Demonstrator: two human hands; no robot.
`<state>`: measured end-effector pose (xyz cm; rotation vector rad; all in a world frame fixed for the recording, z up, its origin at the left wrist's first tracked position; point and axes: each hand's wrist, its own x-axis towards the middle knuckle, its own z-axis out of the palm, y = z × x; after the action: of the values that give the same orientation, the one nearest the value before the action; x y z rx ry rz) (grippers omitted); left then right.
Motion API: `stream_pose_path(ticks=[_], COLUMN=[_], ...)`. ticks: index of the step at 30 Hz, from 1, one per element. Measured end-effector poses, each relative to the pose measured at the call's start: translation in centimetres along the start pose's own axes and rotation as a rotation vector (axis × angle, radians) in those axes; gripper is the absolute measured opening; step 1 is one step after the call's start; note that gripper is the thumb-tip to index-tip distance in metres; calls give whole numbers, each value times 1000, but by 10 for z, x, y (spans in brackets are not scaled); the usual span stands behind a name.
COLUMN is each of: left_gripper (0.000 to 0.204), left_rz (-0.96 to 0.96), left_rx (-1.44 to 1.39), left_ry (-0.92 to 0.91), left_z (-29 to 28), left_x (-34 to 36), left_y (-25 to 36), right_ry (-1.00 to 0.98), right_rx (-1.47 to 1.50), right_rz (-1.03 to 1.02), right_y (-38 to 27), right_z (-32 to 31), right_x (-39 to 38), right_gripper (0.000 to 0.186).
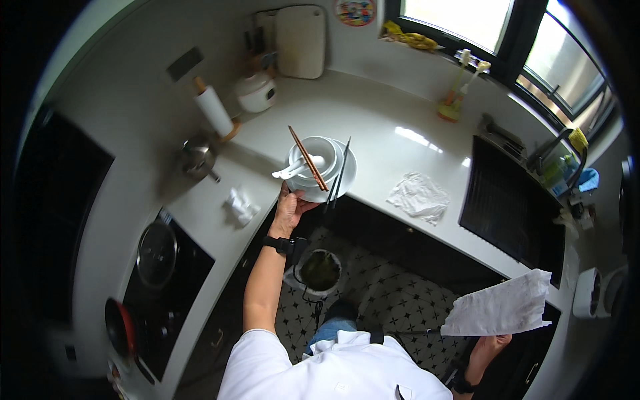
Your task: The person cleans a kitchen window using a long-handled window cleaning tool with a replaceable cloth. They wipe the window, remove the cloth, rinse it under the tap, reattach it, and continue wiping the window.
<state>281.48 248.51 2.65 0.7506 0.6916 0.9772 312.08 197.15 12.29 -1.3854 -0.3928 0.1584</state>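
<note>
My left hand point(289, 207) grips a white plate point(347, 175) at the counter's inner corner. On the plate sit stacked white bowls point(299, 149), white spoons point(292, 171) and wooden chopsticks point(307, 157), with dark chopsticks point(341, 167) along the right side. At the lower right my right hand point(493, 345) holds up a greyish, wrinkled paper towel point(497, 303), which partly covers my fingers. A crumpled white sheet point(418, 197) lies on the counter between the plate and the sink.
Around the white counter point(373, 113) are a sink point(507, 207), paper roll point(215, 110), rice cooker point(256, 92), kettle point(199, 157), white crumpled item point(241, 207), hob point(160, 320) with red pan point(122, 327), and bottle brushes point(453, 100). On the floor below stands a bin point(319, 272).
</note>
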Motion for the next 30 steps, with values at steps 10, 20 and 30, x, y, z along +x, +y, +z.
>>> stream_pose_path(ticks=[10, 20, 30], left_gripper=[68, 65, 67], left_rz=[99, 209, 487], left_rx=[0, -59, -178], left_ry=[192, 623, 913], left_z=[-83, -113, -162], left_x=[-296, -626, -860], left_y=[0, -37, -87], right_ry=[-444, -822, -1155], right_rx=[45, 133, 215], right_rz=[-29, 42, 122], right_y=[-1, -40, -53], right_z=[-36, -6, 33], right_x=[-36, -146, -244], right_gripper=[13, 16, 9])
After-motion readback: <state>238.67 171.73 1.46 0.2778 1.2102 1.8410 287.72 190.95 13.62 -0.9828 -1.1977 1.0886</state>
